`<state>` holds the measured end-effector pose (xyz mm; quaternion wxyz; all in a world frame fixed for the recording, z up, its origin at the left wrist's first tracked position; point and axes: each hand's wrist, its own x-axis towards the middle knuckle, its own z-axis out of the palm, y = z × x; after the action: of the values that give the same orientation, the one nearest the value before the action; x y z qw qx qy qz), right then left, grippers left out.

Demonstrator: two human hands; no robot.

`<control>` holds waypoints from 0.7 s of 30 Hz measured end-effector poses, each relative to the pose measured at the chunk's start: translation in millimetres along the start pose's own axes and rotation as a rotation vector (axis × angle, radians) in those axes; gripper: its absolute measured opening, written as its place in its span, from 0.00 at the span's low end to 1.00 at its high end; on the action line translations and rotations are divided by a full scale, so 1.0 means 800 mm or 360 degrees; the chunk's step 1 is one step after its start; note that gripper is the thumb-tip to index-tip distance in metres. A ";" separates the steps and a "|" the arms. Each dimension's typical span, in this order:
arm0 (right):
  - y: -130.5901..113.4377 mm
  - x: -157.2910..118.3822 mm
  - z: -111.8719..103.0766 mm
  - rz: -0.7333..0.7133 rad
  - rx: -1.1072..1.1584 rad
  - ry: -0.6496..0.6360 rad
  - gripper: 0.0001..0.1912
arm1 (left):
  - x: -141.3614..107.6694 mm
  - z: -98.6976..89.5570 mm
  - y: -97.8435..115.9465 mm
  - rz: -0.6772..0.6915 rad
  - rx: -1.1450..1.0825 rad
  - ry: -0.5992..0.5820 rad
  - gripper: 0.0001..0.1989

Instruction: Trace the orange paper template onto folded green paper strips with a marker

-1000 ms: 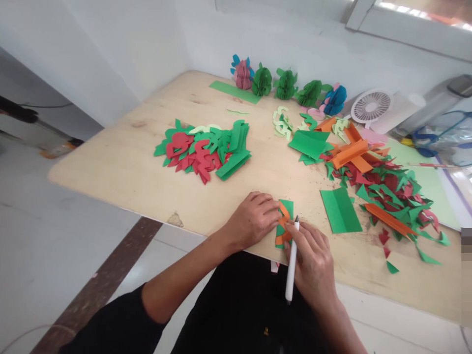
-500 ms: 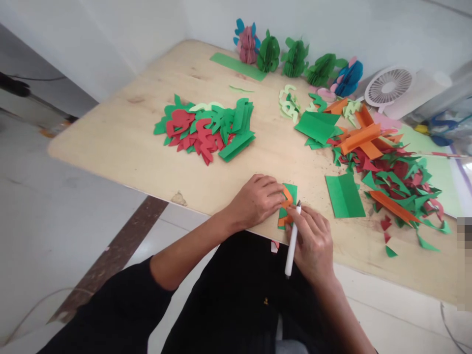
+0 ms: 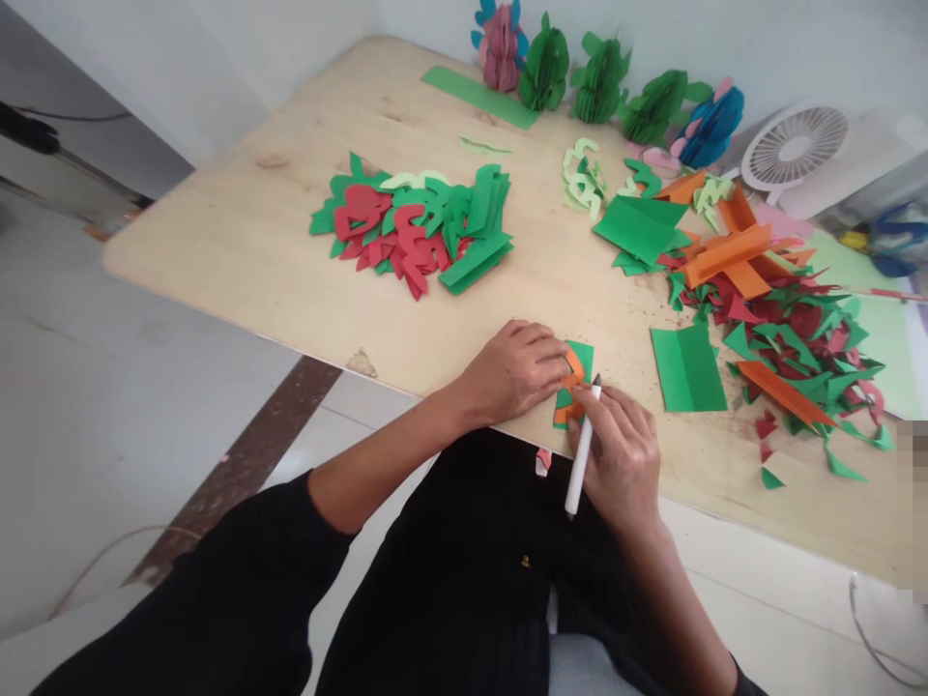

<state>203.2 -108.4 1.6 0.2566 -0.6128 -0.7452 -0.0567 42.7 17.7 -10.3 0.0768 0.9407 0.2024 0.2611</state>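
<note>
A small green paper strip [image 3: 583,357] lies at the table's front edge, with an orange paper shape [image 3: 573,365] on top of it. My left hand [image 3: 516,370] rests beside them, its bent fingertips pressing on their left side. My right hand [image 3: 622,450] is closed round a white pen [image 3: 584,452]. The pen's dark tip points up and away from the paper, and the fingertips of this hand touch the orange shape's lower right side. A folded green sheet [image 3: 688,368] lies to the right.
Red and green cut shapes [image 3: 413,227] are heaped at left centre. Scraps and orange folded strips [image 3: 729,255] cover the right side. Paper figures [image 3: 598,82] and a white fan [image 3: 796,147] stand along the back. The table's front edge [image 3: 406,391] runs below my hands.
The camera's view has shifted slightly, so the table's contents appear a little higher and mostly further right. Both hands keep the same hold on the paper and pen.
</note>
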 end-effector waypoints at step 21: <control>0.000 -0.001 0.000 0.0014 0.0002 -0.0013 0.15 | 0.004 -0.023 -0.001 0.0023 -0.0130 -0.0254 0.16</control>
<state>203.4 -109.1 1.2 0.2543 -0.6161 -0.7436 -0.0528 35.3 20.7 6.5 0.1293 0.9560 0.1780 0.1940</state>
